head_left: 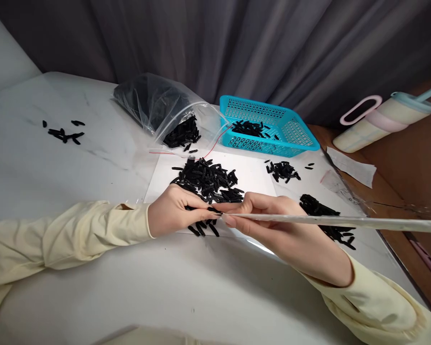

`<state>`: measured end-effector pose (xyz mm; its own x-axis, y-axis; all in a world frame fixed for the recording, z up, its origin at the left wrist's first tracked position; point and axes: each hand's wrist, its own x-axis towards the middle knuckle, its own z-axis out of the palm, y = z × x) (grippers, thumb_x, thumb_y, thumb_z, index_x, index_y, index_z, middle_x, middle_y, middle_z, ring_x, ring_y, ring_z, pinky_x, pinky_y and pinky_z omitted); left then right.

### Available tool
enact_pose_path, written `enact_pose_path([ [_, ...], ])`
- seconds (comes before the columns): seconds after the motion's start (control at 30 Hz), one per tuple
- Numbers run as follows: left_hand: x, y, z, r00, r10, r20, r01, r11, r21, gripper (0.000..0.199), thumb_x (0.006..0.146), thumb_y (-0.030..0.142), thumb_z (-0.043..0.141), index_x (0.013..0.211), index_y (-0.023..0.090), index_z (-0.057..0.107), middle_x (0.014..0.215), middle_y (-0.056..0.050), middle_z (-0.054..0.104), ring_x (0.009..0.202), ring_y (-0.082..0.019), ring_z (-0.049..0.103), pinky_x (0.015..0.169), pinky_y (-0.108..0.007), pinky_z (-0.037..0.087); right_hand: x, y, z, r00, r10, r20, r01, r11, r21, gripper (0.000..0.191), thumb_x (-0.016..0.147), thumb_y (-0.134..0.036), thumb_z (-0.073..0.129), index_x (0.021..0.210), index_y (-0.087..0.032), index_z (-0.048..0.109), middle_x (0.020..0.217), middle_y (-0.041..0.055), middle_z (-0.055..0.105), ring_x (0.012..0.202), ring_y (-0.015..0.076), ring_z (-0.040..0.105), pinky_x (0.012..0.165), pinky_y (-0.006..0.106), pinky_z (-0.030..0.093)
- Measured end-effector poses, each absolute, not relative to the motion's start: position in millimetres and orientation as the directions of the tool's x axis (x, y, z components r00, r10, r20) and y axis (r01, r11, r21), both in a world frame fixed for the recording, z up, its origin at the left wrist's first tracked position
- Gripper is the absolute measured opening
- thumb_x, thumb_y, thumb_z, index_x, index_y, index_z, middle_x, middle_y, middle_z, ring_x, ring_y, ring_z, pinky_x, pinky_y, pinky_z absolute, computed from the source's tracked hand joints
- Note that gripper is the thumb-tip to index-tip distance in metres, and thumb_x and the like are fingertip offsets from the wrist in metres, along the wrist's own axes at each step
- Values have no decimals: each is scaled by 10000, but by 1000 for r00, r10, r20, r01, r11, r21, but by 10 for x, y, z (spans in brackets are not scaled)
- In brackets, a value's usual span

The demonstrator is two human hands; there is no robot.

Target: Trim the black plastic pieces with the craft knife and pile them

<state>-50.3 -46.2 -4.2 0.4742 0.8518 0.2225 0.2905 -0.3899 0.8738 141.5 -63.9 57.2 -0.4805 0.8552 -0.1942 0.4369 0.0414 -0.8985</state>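
My left hand point(174, 211) pinches a small, slim black piece point(214, 209) between thumb and fingertips. Close against it, my right hand point(287, 223) grips the tip of a long, thin whitish strip point(380, 222), which runs out past the right edge of the view. Where the fingertips meet, I cannot tell whether the strip and the black piece touch. A heap of similar black pieces point(204, 177) lies just beyond my hands on a white sheet point(255, 167). More of them show below my fingers.
Behind the heap, a clear zip bag point(154, 103) spills black pieces beside a blue perforated basket point(294, 149) holding some. Smaller piles lie right point(283, 171), by my right wrist point(318, 206) and far left point(62, 135). A tumbler point(377, 122) and paper slip point(352, 165) are at right.
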Motion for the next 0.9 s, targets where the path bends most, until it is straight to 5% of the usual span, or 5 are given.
enact_pose_path([
  [0.57,-499,-471,-68,448,889,94,377,-283,882,276,726,296,605,532,110,667,432,9,517,428,-60,395,401,-172,314,1379,-642,481,-447,886,-122,499,134,-856,277,831,-284,547,600,-196,423,733,44,660,907,223,636,594,234,449],
  [0.9,-497,-466,-57,464,869,174,355,-362,862,232,719,235,616,525,119,666,436,11,558,411,-51,408,403,-158,331,1334,-660,467,-401,910,-101,561,156,-813,247,813,-263,556,590,-184,486,858,40,697,770,176,650,528,204,439],
])
